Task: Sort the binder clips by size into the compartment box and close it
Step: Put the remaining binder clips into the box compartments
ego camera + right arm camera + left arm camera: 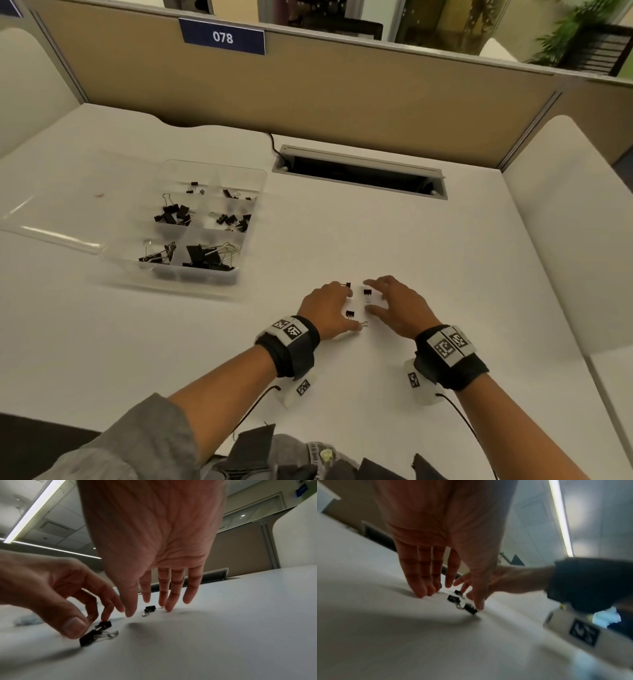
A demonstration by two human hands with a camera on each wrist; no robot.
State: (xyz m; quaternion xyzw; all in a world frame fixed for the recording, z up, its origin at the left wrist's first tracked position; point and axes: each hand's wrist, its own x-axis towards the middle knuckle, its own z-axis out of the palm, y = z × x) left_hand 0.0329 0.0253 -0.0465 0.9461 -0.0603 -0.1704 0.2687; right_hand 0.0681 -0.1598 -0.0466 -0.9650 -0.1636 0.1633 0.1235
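The clips [367, 294], judged light, stiff and slippery, are best pinched by the body; the left hand [327, 310] is curled with its thumb touching one, the right hand [399, 306] is spread.

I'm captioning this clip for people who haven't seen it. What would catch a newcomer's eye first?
Two hands, the left hand and right hand, meet low over the white desk, fingers spread around a few small black binder clips still loose there. To the left sits the clear compartment box, lid open, its sections already holding black clips grouped by size.
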